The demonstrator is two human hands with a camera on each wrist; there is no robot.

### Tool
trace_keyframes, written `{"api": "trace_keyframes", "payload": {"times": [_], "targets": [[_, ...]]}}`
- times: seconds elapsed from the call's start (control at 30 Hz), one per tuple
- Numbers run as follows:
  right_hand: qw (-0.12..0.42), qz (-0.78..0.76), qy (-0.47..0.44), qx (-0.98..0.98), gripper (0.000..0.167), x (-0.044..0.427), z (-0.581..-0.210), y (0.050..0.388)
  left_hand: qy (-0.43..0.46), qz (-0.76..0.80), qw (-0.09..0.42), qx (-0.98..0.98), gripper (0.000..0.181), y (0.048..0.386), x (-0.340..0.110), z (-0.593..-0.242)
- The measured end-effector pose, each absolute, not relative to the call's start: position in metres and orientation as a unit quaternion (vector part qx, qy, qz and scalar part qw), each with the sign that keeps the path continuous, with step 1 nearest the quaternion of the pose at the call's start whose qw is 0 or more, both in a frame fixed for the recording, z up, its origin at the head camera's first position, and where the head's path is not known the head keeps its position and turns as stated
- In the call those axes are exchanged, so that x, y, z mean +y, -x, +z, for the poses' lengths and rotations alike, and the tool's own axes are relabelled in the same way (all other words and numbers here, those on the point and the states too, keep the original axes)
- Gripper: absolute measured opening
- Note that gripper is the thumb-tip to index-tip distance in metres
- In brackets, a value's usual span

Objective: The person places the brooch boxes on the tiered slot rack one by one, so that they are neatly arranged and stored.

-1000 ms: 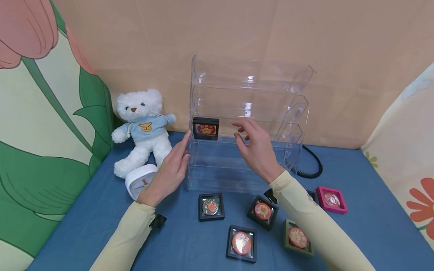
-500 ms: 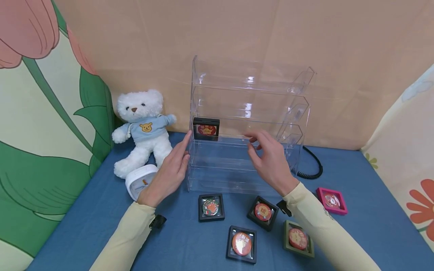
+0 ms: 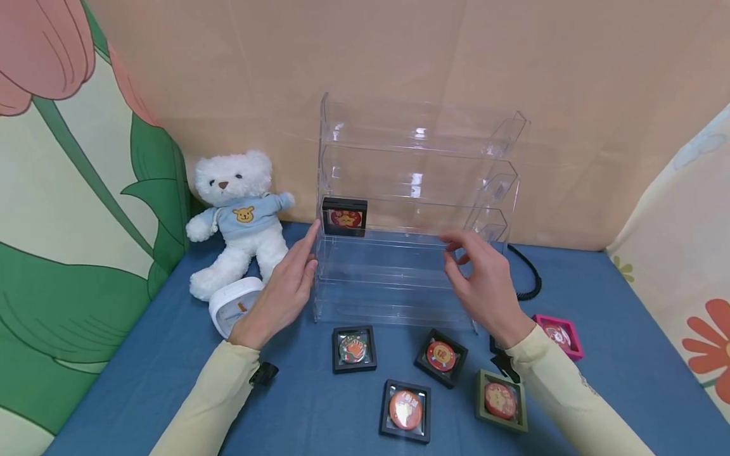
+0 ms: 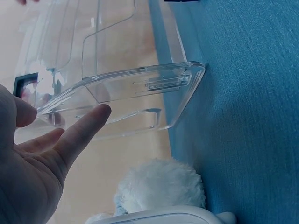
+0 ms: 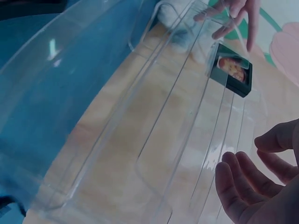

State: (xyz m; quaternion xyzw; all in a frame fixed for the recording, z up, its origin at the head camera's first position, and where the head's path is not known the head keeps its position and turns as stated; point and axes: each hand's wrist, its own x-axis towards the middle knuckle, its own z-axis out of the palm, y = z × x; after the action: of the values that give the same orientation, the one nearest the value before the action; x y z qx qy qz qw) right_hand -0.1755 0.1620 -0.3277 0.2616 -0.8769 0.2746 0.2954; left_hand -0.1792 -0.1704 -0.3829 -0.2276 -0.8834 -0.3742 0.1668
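Clock from the rack's [image 3: 393, 278] centre, in the head view: the black case [image 3: 345, 218] stands upright on a shelf at 9 o'clock. Your left hand [image 3: 283, 291], fingers straight, lies at the rack's side, 8 o'clock; keep it light, since the clear rack probably slides easily. Your right hand [image 3: 485, 285], 4 o'clock, is loosely curved, thumb and fingers apart, holding nothing; best lift that sleeve [image 3: 570, 386] clear of the green case [image 3: 501, 401], 5 o'clock. Since the earlier frame, your right hand has shifted away from the black case towards 4 o'clock; left hand and case look unmoved.
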Motion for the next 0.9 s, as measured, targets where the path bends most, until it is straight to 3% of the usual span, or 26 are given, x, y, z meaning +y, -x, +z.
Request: {"api": "trace_keyframes", "payload": {"times": [0.9], "targets": [[0.266,0.259,-0.212,-0.904,0.040,0.236,-0.342,0.137,0.228,-0.379,0.164,-0.882,0.067,0.179,-0.171,-0.383]]}}
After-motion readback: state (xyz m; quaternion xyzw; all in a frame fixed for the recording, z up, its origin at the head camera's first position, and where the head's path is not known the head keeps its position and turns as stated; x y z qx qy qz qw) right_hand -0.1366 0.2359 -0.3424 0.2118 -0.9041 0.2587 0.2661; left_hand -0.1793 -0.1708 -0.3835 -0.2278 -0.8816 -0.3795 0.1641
